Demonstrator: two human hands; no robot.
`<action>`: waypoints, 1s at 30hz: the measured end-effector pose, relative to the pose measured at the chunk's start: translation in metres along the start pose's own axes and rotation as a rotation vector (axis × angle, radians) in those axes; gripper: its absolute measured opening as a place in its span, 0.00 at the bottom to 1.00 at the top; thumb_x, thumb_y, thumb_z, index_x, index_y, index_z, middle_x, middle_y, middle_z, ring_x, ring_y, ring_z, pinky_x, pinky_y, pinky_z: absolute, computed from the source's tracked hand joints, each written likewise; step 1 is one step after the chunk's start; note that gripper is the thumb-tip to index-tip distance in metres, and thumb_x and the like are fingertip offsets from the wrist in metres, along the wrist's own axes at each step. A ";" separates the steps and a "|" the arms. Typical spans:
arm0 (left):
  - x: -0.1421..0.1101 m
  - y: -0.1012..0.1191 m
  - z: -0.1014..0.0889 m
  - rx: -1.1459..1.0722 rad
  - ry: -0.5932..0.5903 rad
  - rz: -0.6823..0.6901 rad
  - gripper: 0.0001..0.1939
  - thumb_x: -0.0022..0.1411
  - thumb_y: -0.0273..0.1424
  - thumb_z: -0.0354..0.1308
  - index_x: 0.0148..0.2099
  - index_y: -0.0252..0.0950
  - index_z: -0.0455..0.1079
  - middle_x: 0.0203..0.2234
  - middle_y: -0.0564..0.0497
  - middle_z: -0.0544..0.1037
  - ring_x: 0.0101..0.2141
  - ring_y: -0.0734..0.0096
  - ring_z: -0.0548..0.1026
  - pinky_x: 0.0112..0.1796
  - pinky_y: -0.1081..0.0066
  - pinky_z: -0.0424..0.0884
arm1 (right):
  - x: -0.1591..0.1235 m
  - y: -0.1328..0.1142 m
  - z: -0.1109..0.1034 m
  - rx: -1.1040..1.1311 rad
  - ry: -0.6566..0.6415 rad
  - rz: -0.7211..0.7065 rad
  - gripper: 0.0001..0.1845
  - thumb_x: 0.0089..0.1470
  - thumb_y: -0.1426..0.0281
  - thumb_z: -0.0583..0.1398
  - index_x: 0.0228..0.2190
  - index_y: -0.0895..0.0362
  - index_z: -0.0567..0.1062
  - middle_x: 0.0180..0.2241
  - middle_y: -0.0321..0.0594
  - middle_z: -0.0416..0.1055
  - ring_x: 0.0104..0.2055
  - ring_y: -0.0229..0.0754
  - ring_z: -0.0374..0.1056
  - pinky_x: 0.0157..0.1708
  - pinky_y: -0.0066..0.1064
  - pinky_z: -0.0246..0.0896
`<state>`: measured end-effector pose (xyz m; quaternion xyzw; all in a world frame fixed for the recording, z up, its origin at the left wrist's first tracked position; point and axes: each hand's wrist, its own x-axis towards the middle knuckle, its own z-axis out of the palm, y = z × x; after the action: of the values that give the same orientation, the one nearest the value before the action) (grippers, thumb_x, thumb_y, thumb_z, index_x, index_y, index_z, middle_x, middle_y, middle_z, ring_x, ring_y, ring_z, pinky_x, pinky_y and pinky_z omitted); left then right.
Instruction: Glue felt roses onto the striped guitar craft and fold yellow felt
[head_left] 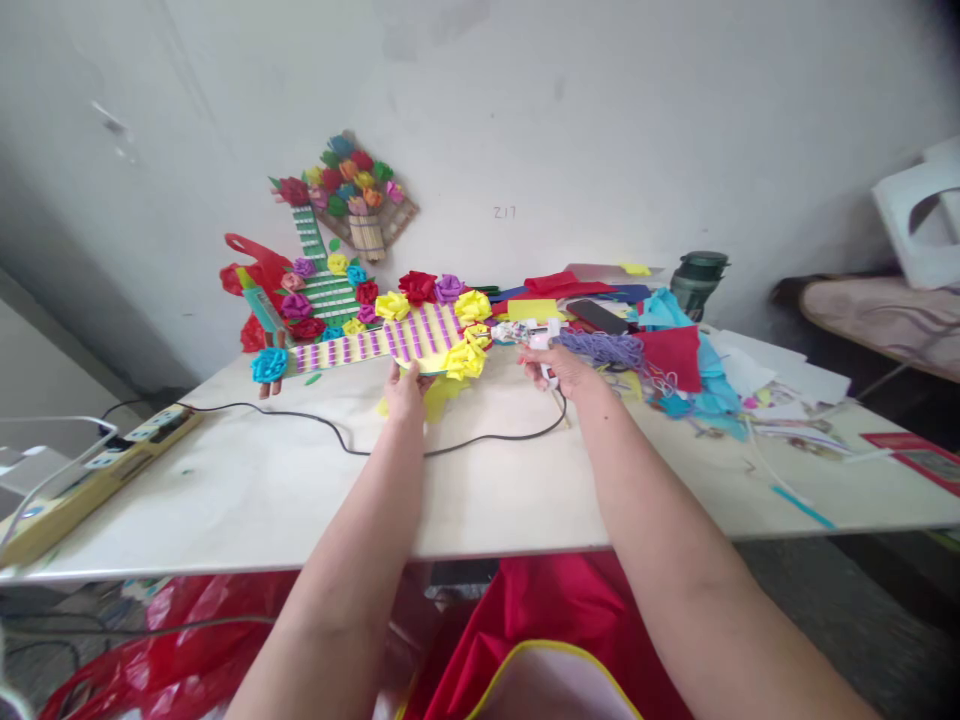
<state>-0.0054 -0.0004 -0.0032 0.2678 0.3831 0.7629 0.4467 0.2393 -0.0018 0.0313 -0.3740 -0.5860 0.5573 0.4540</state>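
Observation:
My left hand (409, 388) grips the lower edge of a guitar-shaped paper craft (337, 352), thumb on top. Purple and yellow strips cover its neck and body. Yellow paper flowers (466, 358) ring the body's right end, with a red and a purple one at the top. A blue paper flower (270, 366) sits at the neck's tip. In my right hand (559, 368) is a white glue gun (541, 345), its front pointing left towards the yellow flowers; whether its tip touches them I cannot tell. Its black cord (487, 437) hangs below my hand.
A wooden power strip (112, 470) lies at the left edge. Behind the craft stand a green flower-covered craft (334, 300) and a flower basket piece (366, 235). Purple string (607, 348), a phone (598, 317), paper scraps (712, 375) and a dark bottle (699, 283) are at right.

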 end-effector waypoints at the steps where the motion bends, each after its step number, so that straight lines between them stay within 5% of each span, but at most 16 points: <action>1: 0.001 0.000 -0.001 0.007 -0.009 0.001 0.21 0.53 0.22 0.55 0.50 0.37 0.66 0.25 0.55 0.73 0.20 0.81 0.69 0.33 0.73 0.73 | 0.000 0.000 0.000 -0.007 -0.001 0.001 0.18 0.37 0.60 0.67 0.21 0.61 0.70 0.11 0.32 0.63 0.10 0.29 0.52 0.09 0.24 0.46; 18: 0.011 0.001 -0.012 0.126 -0.225 0.054 0.27 0.48 0.28 0.61 0.52 0.34 0.66 0.27 0.52 0.75 0.23 0.75 0.73 0.33 0.69 0.74 | -0.008 -0.007 -0.004 -0.218 -0.002 0.083 0.20 0.35 0.57 0.67 0.19 0.60 0.69 0.11 0.33 0.64 0.10 0.29 0.52 0.12 0.25 0.44; 30: 0.013 0.002 -0.013 0.159 -0.215 0.019 0.27 0.48 0.28 0.61 0.53 0.32 0.67 0.25 0.52 0.76 0.20 0.78 0.71 0.31 0.70 0.74 | -0.007 -0.006 -0.007 -0.254 -0.053 0.077 0.19 0.37 0.59 0.67 0.20 0.61 0.69 0.12 0.34 0.65 0.10 0.29 0.53 0.11 0.24 0.44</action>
<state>-0.0221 0.0057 -0.0080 0.3863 0.3899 0.7010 0.4554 0.2483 -0.0066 0.0362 -0.4358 -0.6490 0.5051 0.3657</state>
